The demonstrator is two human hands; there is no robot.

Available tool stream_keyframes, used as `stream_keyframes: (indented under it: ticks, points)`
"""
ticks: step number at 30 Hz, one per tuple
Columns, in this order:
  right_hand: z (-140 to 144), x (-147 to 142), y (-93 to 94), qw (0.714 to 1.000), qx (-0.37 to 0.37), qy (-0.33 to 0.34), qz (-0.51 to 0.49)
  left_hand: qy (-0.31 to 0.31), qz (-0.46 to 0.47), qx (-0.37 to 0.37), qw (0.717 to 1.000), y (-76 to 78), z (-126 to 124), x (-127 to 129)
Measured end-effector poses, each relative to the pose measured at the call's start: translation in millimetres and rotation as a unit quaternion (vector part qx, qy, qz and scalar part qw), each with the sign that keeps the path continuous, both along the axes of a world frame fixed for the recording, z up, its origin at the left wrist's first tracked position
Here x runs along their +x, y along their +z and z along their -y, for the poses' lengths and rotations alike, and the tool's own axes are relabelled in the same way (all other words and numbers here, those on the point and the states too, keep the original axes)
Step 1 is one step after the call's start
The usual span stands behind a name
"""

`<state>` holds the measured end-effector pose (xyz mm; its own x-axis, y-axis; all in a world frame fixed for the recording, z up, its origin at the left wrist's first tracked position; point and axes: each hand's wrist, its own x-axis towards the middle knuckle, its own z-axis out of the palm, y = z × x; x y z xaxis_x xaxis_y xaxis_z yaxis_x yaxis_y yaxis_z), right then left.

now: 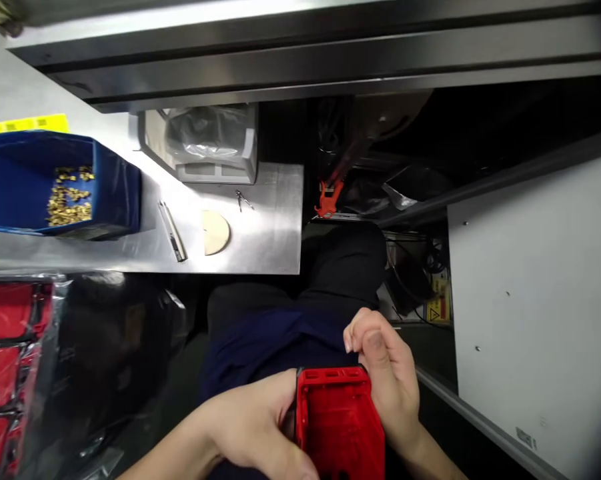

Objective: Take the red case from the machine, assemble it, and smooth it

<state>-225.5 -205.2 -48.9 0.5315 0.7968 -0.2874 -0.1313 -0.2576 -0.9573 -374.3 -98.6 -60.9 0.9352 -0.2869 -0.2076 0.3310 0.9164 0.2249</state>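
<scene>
Red plastic housing [339,421] low centre, over your lap, bottom edge cut by frame. Your left hand [253,427] clamps its left side, right hand [387,377] wraps right side, thumb on top rim. No readable writing on housing. Yellow warning sticker [437,308] at right, text too small to read. Steel table [260,230] corner ends ahead-left; blue bin [55,183] holding brass parts sits well apart. White panel [535,300] close on right.

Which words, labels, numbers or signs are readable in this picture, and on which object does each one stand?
No text can be read.
Yellow strip label behind the blue bin: dark marks, too blurred.
Yellow warning sticker: a triangle sign shows, its words too small.
Small label on the white panel: unreadable.
</scene>
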Motion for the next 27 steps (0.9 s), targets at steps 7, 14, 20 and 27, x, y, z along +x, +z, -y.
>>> stream_keyframes:
  ticks: [7, 14, 20, 27]
  points:
    - [14.2, 5.6, -0.1, 0.998, 0.001, 0.025, -0.05, -0.032, -0.019, 0.03, 0.999, 2.2, 7.8, 8.6]
    - [14.6, 6.7, -8.5, 0.998, -0.023, -0.055, 0.018, -0.027, -0.044, 0.04, 0.998, 2.8, 12.5, 5.8]
    - [18.8, 6.4, -4.5, 1.0, 0.021, 0.005, -0.018, -0.014, -0.048, 0.041, 0.998, 4.6, 14.2, 7.2]
    - [13.8, 3.5, -12.7, 0.997, 0.014, -0.068, 0.044, -0.001, -0.032, 0.041, 0.999, 2.6, 10.9, 5.2]
